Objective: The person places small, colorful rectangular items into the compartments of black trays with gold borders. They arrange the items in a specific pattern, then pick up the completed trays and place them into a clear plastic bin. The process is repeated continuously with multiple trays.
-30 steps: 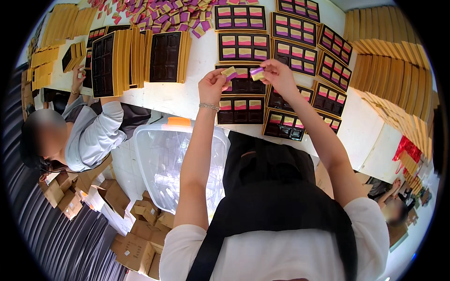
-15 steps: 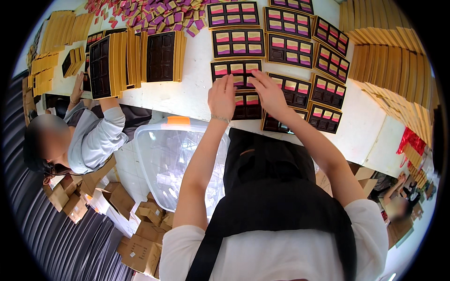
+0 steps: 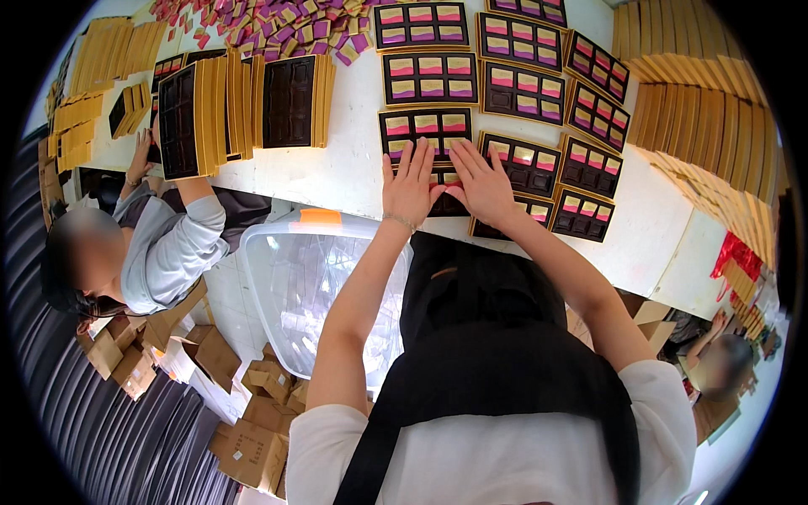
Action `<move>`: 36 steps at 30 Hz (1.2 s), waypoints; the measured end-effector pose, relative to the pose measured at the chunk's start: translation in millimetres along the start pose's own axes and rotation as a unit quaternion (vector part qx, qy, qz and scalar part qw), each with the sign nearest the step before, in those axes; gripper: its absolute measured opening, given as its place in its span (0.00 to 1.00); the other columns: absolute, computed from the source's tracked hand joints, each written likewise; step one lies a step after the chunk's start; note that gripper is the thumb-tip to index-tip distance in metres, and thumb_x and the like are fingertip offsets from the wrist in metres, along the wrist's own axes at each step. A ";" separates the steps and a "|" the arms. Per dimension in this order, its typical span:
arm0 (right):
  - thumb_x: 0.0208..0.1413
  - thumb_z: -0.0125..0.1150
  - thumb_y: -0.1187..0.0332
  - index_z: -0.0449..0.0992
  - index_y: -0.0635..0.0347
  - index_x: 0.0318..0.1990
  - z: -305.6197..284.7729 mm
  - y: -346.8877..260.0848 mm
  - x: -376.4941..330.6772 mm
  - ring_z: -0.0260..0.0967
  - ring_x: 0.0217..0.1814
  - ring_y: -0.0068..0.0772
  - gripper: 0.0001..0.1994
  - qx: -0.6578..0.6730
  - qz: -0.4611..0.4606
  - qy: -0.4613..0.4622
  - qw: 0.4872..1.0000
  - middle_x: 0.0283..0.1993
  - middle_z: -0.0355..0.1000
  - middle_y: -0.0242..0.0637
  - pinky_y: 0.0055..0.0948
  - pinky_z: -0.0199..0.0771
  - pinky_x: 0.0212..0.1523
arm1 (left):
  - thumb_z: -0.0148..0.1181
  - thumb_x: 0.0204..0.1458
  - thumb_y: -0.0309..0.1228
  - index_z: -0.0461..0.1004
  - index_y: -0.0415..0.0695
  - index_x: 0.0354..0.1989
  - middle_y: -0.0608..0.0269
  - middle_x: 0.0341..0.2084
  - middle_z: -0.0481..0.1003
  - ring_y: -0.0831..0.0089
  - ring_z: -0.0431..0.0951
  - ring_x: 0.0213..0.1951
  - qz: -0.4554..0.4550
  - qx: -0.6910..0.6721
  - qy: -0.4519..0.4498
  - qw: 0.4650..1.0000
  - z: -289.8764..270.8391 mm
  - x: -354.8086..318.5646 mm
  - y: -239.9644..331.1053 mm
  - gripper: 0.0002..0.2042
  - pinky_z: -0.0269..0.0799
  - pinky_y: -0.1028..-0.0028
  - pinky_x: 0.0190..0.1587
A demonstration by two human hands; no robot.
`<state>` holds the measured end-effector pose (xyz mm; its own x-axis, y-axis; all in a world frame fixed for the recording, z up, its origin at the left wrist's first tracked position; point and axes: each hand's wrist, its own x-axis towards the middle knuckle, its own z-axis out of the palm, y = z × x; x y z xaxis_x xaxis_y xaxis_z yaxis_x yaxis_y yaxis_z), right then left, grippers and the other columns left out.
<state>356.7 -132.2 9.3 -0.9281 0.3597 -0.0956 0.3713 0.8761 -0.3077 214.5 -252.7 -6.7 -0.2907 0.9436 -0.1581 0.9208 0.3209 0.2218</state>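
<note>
My left hand [image 3: 409,189] lies palm down with fingers stretched forward over a black, gold-edged box tray [image 3: 427,119]. My right hand [image 3: 486,185] lies beside it, also flat, with the thumbs nearly meeting over the nearer tray [image 3: 448,206]. Neither hand grips anything I can see. Pink-and-gold squares show in the upper row of the tray under my fingertips; its lower row is partly hidden. Just right of my right hand is a tray [image 3: 534,174] with pink squares on top and dark bare pockets below. A fully filled tray [image 3: 430,77] sits beyond my fingers.
Purple, pink and gold squares [image 3: 286,32] are heaped at the far left. Stacks of dark-pocketed trays [image 3: 288,103] stand left, near a co-worker [image 3: 168,252]. Gold-edged stacks [image 3: 703,126] line the right. A clear plastic bin [image 3: 316,286] stands below the table's edge.
My hands have drawn slightly back toward me and flattened. The fingers, bent at the tray's squares before, now lie straight, with the thumbs close together.
</note>
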 end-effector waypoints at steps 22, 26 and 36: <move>0.45 0.59 0.72 0.77 0.56 0.36 -13.3 14.6 304.0 0.66 0.51 0.33 0.09 -0.112 -0.157 0.077 0.978 0.37 0.73 0.33 0.44 0.60 0.52 | 0.56 0.51 0.26 0.68 0.37 0.50 0.50 0.53 0.69 0.53 0.67 0.58 -0.181 0.009 0.223 0.958 0.0 175.7 -127.8 0.17 0.67 0.64 0.56; 0.48 0.56 0.71 0.77 0.59 0.35 10.2 23.9 310.7 0.69 0.47 0.35 0.07 -0.152 -0.172 0.120 0.966 0.37 0.73 0.36 0.47 0.60 0.53 | 0.62 0.47 0.27 0.70 0.41 0.44 0.53 0.48 0.71 0.55 0.70 0.54 -0.166 -0.094 0.203 0.960 3.2 133.6 -113.7 0.15 0.71 0.63 0.51; 0.50 0.53 0.70 0.78 0.56 0.32 0.1 -6.5 271.7 0.72 0.36 0.37 0.06 0.117 -0.140 0.182 0.966 0.27 0.75 0.35 0.42 0.60 0.60 | 0.63 0.41 0.22 0.67 0.39 0.52 0.49 0.45 0.68 0.54 0.73 0.44 -0.236 -0.208 0.283 0.906 -4.7 98.6 -108.1 0.25 0.73 0.61 0.45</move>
<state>102.1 -40.2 -14.8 -0.9047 0.2461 0.3479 0.0524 0.8744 -0.4824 85.0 -194.0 -41.8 -0.8213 0.5470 0.1621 0.5159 0.5907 0.6204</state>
